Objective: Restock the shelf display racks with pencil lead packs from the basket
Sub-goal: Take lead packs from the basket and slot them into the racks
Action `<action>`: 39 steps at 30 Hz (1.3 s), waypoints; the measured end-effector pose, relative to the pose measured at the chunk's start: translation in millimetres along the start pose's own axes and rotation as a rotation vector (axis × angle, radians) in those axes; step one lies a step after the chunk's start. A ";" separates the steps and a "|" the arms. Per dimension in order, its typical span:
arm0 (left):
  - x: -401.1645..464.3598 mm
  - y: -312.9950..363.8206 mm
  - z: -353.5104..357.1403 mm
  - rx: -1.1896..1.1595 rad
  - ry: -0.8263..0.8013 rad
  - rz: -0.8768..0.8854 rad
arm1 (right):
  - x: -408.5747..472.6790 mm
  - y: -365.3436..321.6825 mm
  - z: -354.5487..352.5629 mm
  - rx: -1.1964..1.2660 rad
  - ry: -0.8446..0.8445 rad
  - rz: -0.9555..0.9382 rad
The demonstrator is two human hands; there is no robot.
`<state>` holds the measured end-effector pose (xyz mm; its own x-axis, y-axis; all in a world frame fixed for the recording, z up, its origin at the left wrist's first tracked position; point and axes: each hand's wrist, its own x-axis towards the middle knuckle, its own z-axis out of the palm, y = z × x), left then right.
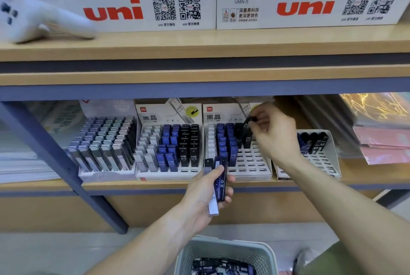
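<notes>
A black lead pack (246, 134) is pinched over the rack (250, 161) by the right hand (273, 134), while several packs (218, 183) are gripped by the left hand (206, 194).

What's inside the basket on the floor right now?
The basket holds a loose pile of pencil lead packs, black and blue ones, one marked HB 0.5. Only the top layer shows; the frame edge cuts off the basket's lower part, so how many remain cannot be told.

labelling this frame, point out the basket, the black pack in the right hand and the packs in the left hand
basket (269, 252): head view, right rim
black pack (246, 133): head view, its body
packs (221, 182): head view, dark blue pack's face
</notes>
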<state>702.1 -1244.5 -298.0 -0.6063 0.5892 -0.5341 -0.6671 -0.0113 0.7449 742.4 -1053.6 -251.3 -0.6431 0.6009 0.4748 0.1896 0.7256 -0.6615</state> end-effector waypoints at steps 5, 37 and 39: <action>-6.6 2.6 -14.3 -0.031 0.102 0.067 | -16.1 -43.5 -7.5 0.299 0.036 -0.054; -34.4 8.8 -83.5 0.018 0.250 0.106 | -42.8 -63.2 109.4 0.018 -0.340 -0.312; -36.6 9.4 -81.2 0.005 0.245 0.103 | -42.4 -61.9 107.8 0.002 -0.342 -0.324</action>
<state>682.9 -1331.7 -303.9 -0.7578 0.3720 -0.5360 -0.5948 -0.0562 0.8019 678.0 -1160.1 -293.0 -0.8768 0.1984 0.4381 -0.0621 0.8566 -0.5122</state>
